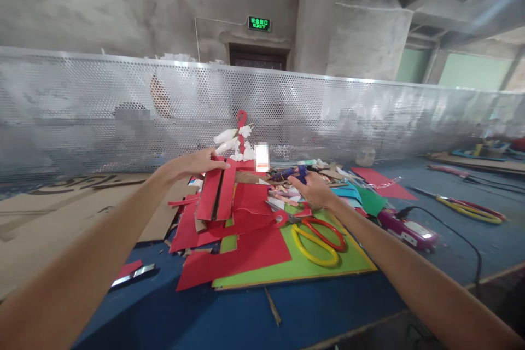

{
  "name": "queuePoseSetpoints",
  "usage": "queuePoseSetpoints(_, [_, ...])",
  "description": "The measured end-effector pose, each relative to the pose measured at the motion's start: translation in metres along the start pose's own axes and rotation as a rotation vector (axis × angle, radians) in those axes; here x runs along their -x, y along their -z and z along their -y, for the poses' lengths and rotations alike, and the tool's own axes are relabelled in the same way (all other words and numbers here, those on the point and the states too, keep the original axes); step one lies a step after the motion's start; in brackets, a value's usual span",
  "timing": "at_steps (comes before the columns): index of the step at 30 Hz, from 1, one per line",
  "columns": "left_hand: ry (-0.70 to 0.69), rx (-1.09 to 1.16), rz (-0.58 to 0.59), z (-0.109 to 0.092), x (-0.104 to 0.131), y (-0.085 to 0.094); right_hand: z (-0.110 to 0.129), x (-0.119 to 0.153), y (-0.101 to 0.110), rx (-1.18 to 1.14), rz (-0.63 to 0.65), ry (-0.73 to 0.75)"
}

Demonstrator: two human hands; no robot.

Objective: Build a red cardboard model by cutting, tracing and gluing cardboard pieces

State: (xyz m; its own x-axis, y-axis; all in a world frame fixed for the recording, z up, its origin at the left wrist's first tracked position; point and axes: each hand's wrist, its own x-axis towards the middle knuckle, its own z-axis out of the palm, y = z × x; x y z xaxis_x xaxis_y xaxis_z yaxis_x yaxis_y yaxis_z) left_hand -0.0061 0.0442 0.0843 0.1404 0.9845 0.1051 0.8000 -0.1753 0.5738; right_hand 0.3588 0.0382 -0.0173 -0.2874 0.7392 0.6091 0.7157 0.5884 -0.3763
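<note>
My left hand (pixel 200 164) grips the top of a folded red cardboard piece (pixel 226 191), which stands over red scraps with a dark gap down its middle. My right hand (pixel 314 188) is closed on a dark blue glue gun (pixel 287 174), whose front end points left toward the red piece. Below lie a red sheet (pixel 246 257) and a green board (pixel 356 257). Scissors with red and yellow handles (pixel 315 254) rest on the green board. Behind the red piece stands a red hook-shaped piece with white flowers (pixel 244 145).
Brown cardboard (pixel 156 213) and a cutter knife (pixel 135 275) lie at the left. To the right are a purple device (pixel 410 229) with a black cable and another pair of scissors (pixel 471 210). A perforated metal screen (pixel 184 98) runs behind the blue table (pixel 229 317).
</note>
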Motion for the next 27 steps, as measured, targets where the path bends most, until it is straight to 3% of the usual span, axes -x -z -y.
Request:
queuePoseSetpoints(11, [0.008, -0.012, 0.008, -0.002, 0.001, 0.0, 0.013, -0.007, -0.02, 0.116, -0.026, 0.071])
queuePoseSetpoints(19, [0.029, 0.034, 0.002, 0.005, -0.003, -0.001, -0.01, 0.003, -0.002, 0.244, -0.007, -0.051])
queuePoseSetpoints(27, [0.029, 0.01, 0.005, -0.001, 0.001, -0.001, 0.019, -0.008, -0.015, 0.2, 0.01, -0.011])
